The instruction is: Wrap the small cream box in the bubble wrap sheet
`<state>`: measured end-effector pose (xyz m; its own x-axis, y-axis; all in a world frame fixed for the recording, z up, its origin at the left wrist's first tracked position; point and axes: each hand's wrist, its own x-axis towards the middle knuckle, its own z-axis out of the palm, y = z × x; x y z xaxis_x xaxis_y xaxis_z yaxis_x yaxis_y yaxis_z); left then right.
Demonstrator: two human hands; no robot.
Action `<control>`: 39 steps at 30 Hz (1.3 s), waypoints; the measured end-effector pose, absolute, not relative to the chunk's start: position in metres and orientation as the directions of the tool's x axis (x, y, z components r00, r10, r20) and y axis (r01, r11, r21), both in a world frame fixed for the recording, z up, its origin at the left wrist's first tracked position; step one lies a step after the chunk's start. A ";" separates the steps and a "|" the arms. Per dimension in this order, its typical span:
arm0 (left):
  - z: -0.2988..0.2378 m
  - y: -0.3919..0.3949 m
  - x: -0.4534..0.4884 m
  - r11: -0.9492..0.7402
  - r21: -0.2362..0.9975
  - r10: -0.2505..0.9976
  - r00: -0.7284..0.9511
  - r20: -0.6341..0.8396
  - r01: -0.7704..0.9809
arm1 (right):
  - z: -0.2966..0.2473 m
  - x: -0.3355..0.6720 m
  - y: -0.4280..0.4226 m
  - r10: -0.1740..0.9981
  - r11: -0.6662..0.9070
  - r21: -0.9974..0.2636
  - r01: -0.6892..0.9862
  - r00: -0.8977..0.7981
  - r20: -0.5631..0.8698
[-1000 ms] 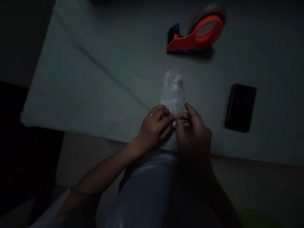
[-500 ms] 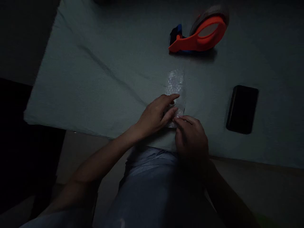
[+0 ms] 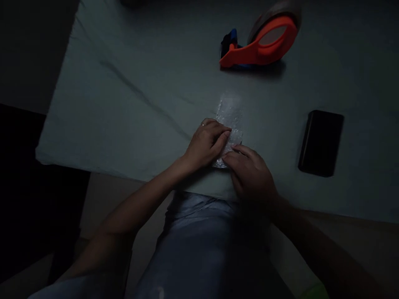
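Touching clear wrap (image 3: 230, 114) near the front edge of the surface (image 3: 162, 79), left hand (image 3: 205, 143), right hand (image 3: 254, 172), pinch unclear; uneven pressure could skew it!

The room is dim, its edges sinking almost to black. A table (image 3: 364, 178) with a pale grey-green cover (image 3: 149, 54) fills most of the view, a dark crease (image 3: 137, 89) slanting across its left half. Below the near edge shows a dull, light floor (image 3: 106, 199); at left stands a black shape (image 3: 37, 203), too dark to make out
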<state>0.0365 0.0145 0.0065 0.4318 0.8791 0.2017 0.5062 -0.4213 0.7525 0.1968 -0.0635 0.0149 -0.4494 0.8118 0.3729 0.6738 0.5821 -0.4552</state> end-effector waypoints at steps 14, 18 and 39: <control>0.006 0.064 0.036 -0.134 0.542 0.988 0.157 0.003 0.830 | 0.024 0.198 0.000 0.874 0.486 -0.591 0.644 -0.334 0.354; 0.005 0.070 0.037 -0.071 0.501 0.996 0.088 -0.012 0.862 | 0.020 0.195 0.009 0.909 0.416 -0.627 0.658 -0.272 0.317; 0.035 0.006 0.041 0.460 0.878 0.834 0.401 -0.378 -0.129 | 0.057 0.227 -0.044 0.835 0.541 -0.561 0.627 -0.483 0.264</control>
<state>0.0412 0.0057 0.0347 0.4009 0.8344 -0.3783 -0.1290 0.4603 0.8783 0.2266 -0.0440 0.0566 -0.4834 0.8345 0.2643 0.6268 0.5408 -0.5610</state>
